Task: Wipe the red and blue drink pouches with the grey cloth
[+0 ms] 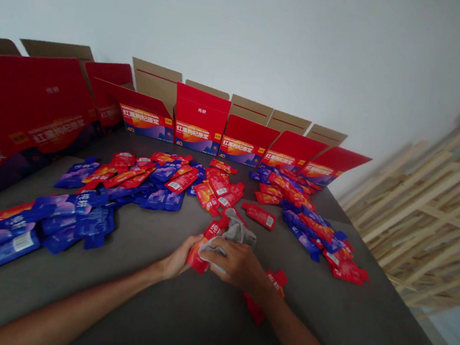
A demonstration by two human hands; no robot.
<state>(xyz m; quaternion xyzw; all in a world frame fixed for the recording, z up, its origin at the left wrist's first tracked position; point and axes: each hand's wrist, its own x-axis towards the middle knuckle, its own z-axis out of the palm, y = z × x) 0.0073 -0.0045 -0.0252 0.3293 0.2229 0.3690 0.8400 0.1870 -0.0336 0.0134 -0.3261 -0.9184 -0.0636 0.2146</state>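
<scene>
Two hands work mid-table: the left hand (178, 258) has its fingers clamped on one red pouch (211, 232), the right hand (240, 265) its fingers closed round one grey cloth (241, 233) against it. One loose pouch (259, 215) lies just beyond. Dark tabletop (354, 325) stretches to the near and right edges, leaving elbow room. Two red-and-blue heaps, left (167, 171) and right (306, 209), overlap too much to count; five printed boxes (199, 130) line the back.

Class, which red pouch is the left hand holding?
The red pouch partly covered by the grey cloth, between left hand and right hand; the other red pouches lie unheld.
</scene>
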